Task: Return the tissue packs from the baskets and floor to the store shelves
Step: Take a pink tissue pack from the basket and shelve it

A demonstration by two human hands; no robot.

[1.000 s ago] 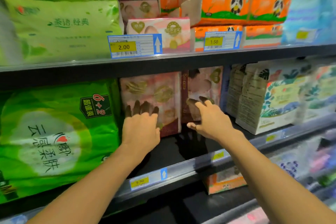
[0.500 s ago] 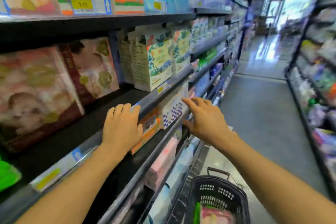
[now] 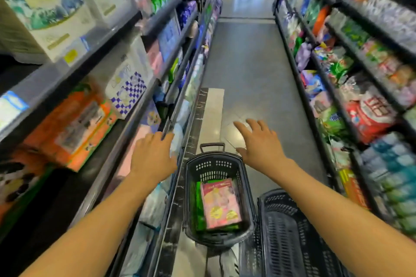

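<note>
— Baskets first: how many are on the floor?

— Two. One dark basket [image 3: 217, 195] stands against the base of the left shelves [image 3: 126, 105], its handle [image 3: 212, 146] at the far end. A second dark basket [image 3: 290, 238] sits just to its right, nearer the camera; I cannot tell what is in that one.

— And the tissue packs?

— Two show in the first basket. One pink pack [image 3: 220, 203] lies on top, face up, and one green pack [image 3: 198, 207] is tucked beside and under it on the left.

— Where are the hands?

— Two bare hands, both reaching forward and holding nothing. The left hand [image 3: 153, 157] hangs palm down over the edge of the lower left shelf, fingers straight and close together, a loose, wide grip. The right hand [image 3: 258, 144] hovers above the aisle floor [image 3: 254, 69] just beyond the first basket, fingers spread and relaxed, also a wide grip.

— Anything near the left hand?

— One orange box [image 3: 72, 128] lies tilted on the shelf to its left, with one checked blue-and-white pack [image 3: 128, 92] behind it. More shelves [image 3: 351, 56] of blurred goods line the right side.
</note>
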